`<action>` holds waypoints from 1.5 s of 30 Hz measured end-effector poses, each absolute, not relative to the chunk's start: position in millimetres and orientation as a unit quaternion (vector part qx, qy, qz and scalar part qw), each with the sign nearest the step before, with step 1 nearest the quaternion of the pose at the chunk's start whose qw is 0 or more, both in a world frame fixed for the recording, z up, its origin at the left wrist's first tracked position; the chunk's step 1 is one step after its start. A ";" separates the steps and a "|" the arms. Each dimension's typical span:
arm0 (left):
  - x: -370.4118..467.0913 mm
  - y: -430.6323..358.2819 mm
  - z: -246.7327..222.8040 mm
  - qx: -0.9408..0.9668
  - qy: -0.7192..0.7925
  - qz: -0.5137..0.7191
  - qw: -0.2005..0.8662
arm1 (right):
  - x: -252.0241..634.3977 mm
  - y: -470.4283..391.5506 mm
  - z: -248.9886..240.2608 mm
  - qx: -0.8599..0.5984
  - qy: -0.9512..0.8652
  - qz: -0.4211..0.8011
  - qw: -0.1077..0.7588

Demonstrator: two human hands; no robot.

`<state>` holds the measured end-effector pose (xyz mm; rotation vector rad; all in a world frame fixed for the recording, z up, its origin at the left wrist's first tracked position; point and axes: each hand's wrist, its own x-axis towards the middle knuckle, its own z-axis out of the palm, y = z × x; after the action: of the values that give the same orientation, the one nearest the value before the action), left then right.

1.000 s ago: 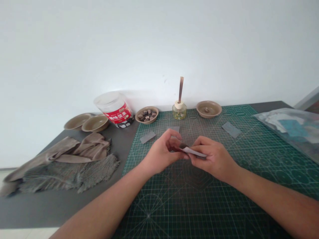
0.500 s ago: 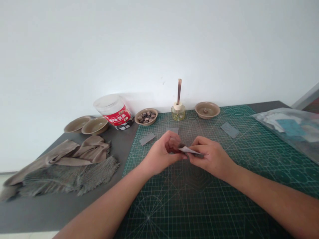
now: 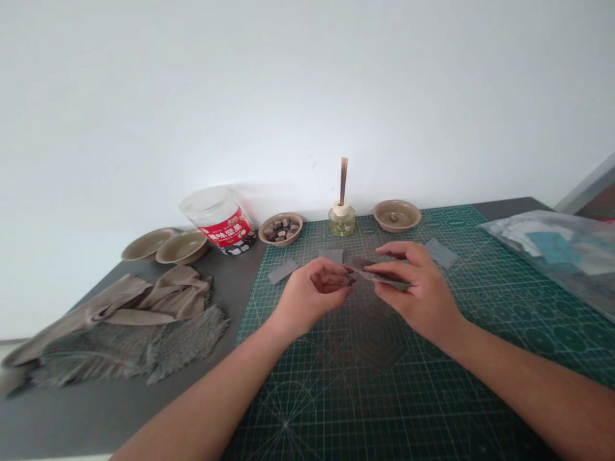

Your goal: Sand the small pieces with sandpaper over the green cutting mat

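Above the green cutting mat (image 3: 327, 384), my right hand (image 3: 418, 288) pinches a thin greyish bag-like piece (image 3: 384, 276) between thumb and fingers. My left hand (image 3: 312, 291) is at the left end of that piece, its fingers curled; whether they touch or grip anything is too small to tell. Behind the hands, flat grey pieces lie on the mat: one at the left (image 3: 283, 271), one in the middle (image 3: 331, 256) and one at the right (image 3: 441, 253).
A bowl of small stones (image 3: 281, 229), a reed diffuser (image 3: 342, 218) and another bowl (image 3: 397, 216) stand by the wall. At left are a tub (image 3: 223, 221), two bowls (image 3: 182, 247) and cloths (image 3: 139, 339). A plastic bag (image 3: 557, 246) lies at right.
My right hand has opened out around the thin piece and moved slightly right. My left fingers have drawn a little away from it. The view has shifted slightly.
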<state>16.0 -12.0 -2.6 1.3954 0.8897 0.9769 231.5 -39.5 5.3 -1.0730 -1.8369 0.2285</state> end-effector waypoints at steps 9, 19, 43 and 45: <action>19.1 -17.9 -0.6 0.636 0.410 0.418 0.502 | 219.8 -47.3 -2.7 -0.408 -0.798 0.107 0.430; 21.3 -21.5 -5.7 0.690 0.469 0.374 0.405 | 219.7 -45.1 -9.8 -0.380 -0.857 -0.010 0.349; 26.4 -27.9 -6.4 0.660 0.456 0.424 0.419 | 220.6 -50.7 -1.9 -0.373 -0.855 -0.156 0.325; 27.3 -28.1 -6.9 0.661 0.454 0.427 0.418 | 220.1 -50.8 -1.2 -0.364 -0.858 -0.159 0.324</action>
<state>27.3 -28.1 -6.9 1.6590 1.1390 1.0707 220.1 -50.8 -1.2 -0.9557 -2.2518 -0.4165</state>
